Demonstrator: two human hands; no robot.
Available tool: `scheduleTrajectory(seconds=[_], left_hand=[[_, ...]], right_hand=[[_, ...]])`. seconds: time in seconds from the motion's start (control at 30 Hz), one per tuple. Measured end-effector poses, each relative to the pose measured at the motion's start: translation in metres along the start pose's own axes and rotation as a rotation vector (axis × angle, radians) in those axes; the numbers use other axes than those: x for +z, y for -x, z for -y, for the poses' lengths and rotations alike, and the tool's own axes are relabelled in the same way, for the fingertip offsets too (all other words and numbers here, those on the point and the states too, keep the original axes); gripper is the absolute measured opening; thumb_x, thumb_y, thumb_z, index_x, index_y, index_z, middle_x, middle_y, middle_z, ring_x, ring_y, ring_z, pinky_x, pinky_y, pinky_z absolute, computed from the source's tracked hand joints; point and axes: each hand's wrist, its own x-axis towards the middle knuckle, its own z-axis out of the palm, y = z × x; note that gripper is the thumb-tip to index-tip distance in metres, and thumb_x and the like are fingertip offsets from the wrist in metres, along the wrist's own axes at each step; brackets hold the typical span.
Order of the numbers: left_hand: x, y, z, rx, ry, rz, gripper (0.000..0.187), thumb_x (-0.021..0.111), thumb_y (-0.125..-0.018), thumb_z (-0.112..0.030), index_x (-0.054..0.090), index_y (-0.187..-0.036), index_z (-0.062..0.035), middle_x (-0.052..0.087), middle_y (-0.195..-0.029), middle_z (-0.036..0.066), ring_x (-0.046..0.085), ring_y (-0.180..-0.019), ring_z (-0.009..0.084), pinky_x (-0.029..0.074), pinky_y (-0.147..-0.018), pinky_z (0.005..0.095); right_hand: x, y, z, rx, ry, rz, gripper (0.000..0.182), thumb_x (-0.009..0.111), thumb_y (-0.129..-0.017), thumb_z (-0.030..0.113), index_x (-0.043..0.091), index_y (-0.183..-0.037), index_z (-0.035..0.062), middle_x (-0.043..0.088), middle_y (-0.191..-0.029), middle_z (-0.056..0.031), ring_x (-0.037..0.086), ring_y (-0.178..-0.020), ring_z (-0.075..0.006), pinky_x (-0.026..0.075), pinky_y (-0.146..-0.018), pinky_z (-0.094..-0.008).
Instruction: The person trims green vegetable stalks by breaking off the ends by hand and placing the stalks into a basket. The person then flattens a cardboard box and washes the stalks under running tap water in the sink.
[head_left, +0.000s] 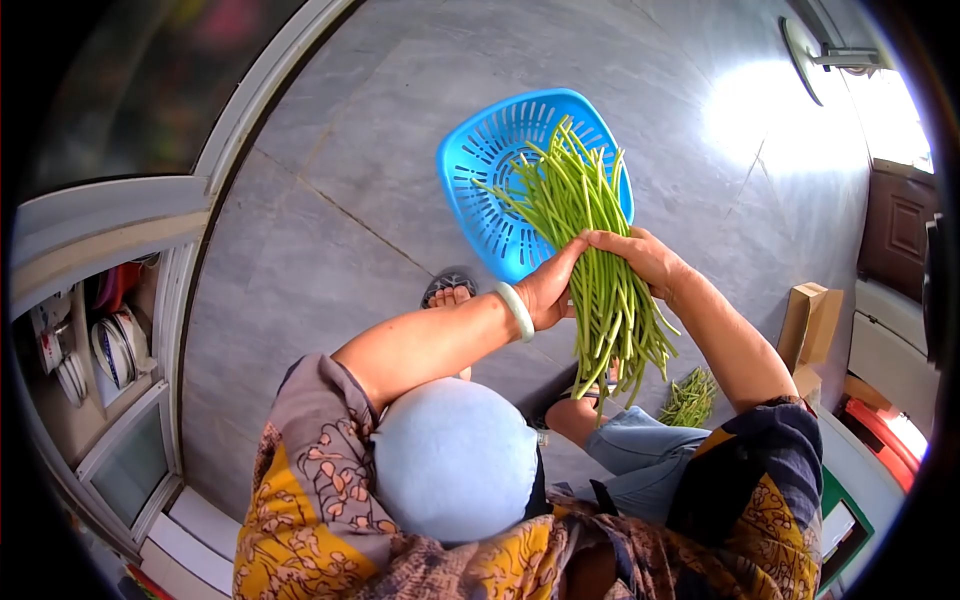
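Observation:
Between my two hands is a thick bundle of long green garlic scapes (600, 300), its far ends resting over a blue plastic basket (470, 215) on the floor. My left hand (550, 284) is closed round the bundle's left side, with a pale bangle (515, 311) at the wrist. From the right, my right hand (645, 258) wraps the same bundle, and the two thumbs meet on top. The near ends hang loose toward my knees. Fingers under the bundle are hidden.
A small heap of thin green tips (690, 397) lies on the grey tiled floor (340, 150) by my right leg. A cardboard box (808, 325) stands at the right. On the left is a cabinet holding stacked plates (122, 348). A fan-like round stand (803, 62) is at top right.

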Motion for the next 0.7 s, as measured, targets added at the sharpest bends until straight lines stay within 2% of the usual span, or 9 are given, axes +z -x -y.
scheduleTrajectory(seconds=[0.07, 0.17, 0.3, 0.6, 0.7], left_hand=[[-0.003, -0.001, 0.003, 0.034, 0.012, -0.034, 0.054, 0.041, -0.098, -0.052, 0.047, -0.133, -0.0124, 0.058, -0.126, 0.004, 0.057, -0.113, 0.0152, 0.047, -0.096, 0.0324], [0.007, 0.004, -0.002, 0.118, 0.03, 0.033, 0.054, 0.041, -0.098, -0.051, 0.046, -0.134, -0.0115, 0.057, -0.127, 0.004, 0.055, -0.116, 0.0157, 0.044, -0.1, 0.0332], [0.027, 0.011, -0.006, 0.11, 0.191, 0.184, 0.053, 0.041, -0.098, -0.051, 0.047, -0.133, -0.0114, 0.058, -0.125, 0.005, 0.057, -0.112, 0.0163, 0.047, -0.097, 0.0334], [0.047, 0.024, -0.013, 0.142, 0.288, 0.208, 0.053, 0.042, -0.098, -0.051, 0.048, -0.13, -0.0091, 0.06, -0.121, 0.007, 0.061, -0.106, 0.0175, 0.05, -0.094, 0.0339], [0.026, 0.019, -0.007, 0.184, 0.306, 0.189, 0.054, 0.042, -0.098, -0.051, 0.047, -0.132, -0.0087, 0.059, -0.122, 0.007, 0.061, -0.107, 0.0182, 0.051, -0.094, 0.0347]], right_hand=[[0.005, 0.008, 0.006, -0.015, 0.011, -0.01, 0.05, 0.068, -0.086, 0.034, 0.056, -0.113, -0.0063, 0.067, -0.096, -0.0161, 0.069, -0.079, -0.0224, 0.059, -0.068, -0.0355], [0.003, 0.013, 0.007, -0.018, -0.028, -0.071, 0.048, 0.067, -0.087, 0.033, 0.057, -0.113, -0.007, 0.067, -0.096, -0.0161, 0.069, -0.079, -0.0225, 0.058, -0.068, -0.035], [0.004, 0.034, 0.026, 0.006, -0.022, -0.039, 0.046, 0.064, -0.089, 0.032, 0.058, -0.111, -0.0081, 0.067, -0.095, -0.0156, 0.069, -0.077, -0.0211, 0.058, -0.066, -0.0327], [0.024, 0.063, 0.064, -0.001, 0.11, -0.035, 0.048, 0.066, -0.088, 0.034, 0.059, -0.108, -0.0082, 0.067, -0.094, -0.0157, 0.068, -0.077, -0.0206, 0.057, -0.067, -0.0334], [0.022, 0.029, 0.051, 0.057, 0.198, -0.037, 0.049, 0.069, -0.086, 0.036, 0.059, -0.109, -0.0059, 0.067, -0.094, -0.0145, 0.068, -0.08, -0.0204, 0.057, -0.069, -0.034]])
